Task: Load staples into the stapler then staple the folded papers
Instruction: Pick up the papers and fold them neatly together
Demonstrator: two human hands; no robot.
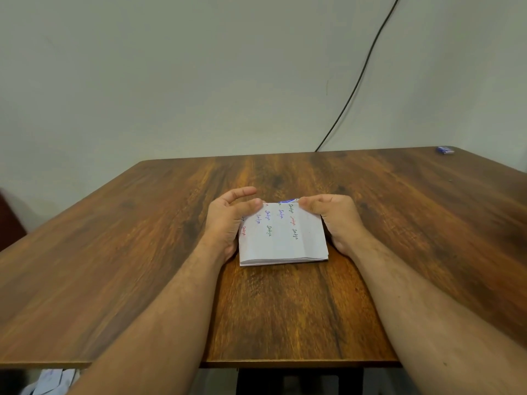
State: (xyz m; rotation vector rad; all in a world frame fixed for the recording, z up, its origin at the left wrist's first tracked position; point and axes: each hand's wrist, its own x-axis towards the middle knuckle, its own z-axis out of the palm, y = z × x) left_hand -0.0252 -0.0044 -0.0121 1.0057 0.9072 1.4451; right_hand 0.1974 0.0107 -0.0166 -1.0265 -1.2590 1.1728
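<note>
Two hands — left hand [228, 220], right hand [333, 218] — gripping one folded papers stack [282, 238], one table [399, 223]

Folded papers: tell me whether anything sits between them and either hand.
Nothing does. The left hand and right hand already touch the folded papers at the far corners. A blue sliver shows at the far edge; whether it is the stapler, the view cannot settle.
</note>
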